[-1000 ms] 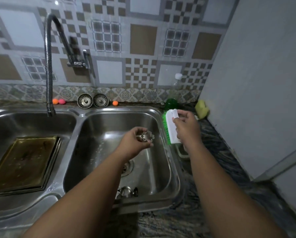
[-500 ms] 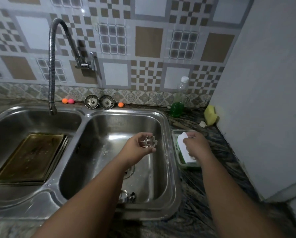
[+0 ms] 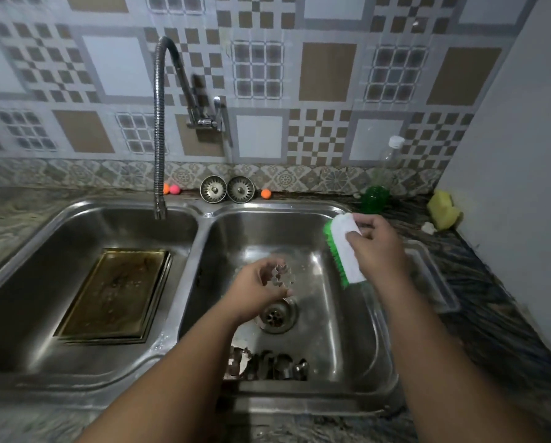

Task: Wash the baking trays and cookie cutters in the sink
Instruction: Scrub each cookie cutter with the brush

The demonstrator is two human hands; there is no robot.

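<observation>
Two grips are hovering over the right basin (image 3: pixel 347 340): the left grip (image 3: pixel 255 292) is pinching a flower-shaped cookie cutter (image 3: pixel 282 278), the right grip (image 3: pixel 379 247) is clasping a scrubbing brush (image 3: pixel 344 247). Scrubbing is seemingly beginning; next, the bristles need bringing onto the cutter's edges.

The back wall (image 3: pixel 325 71) has brown, white and grey square tiles. A plain grey wall (image 3: pixel 523 155) stands on the right. The counter (image 3: pixel 491 314) is dark streaky stone.
</observation>
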